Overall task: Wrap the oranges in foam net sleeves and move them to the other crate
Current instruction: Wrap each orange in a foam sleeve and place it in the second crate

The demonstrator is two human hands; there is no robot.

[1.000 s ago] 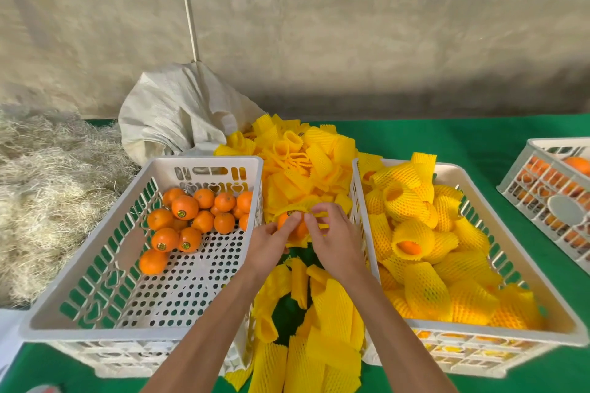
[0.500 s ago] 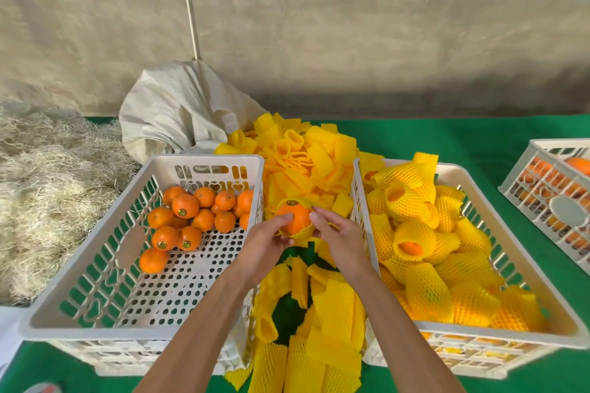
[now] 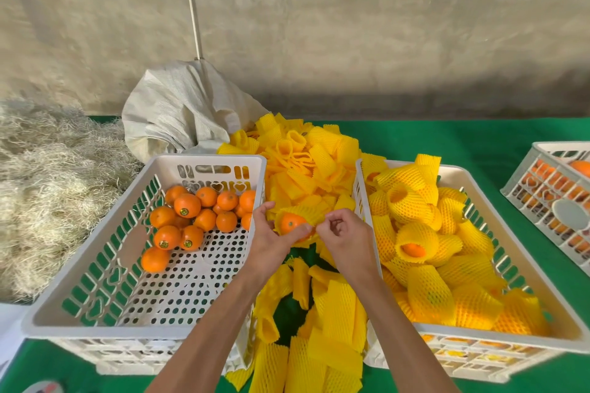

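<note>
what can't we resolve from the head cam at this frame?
- Far side of the half-sleeved orange: hidden by its yellow foam net sleeve and the left hand.
- Right hand pinch point: curled fingers cover the sleeve edge.
- Small stickers on the bare oranges in the left white plastic crate: too small to read.
- Far-right white crate: cut off by the frame edge.
</note>
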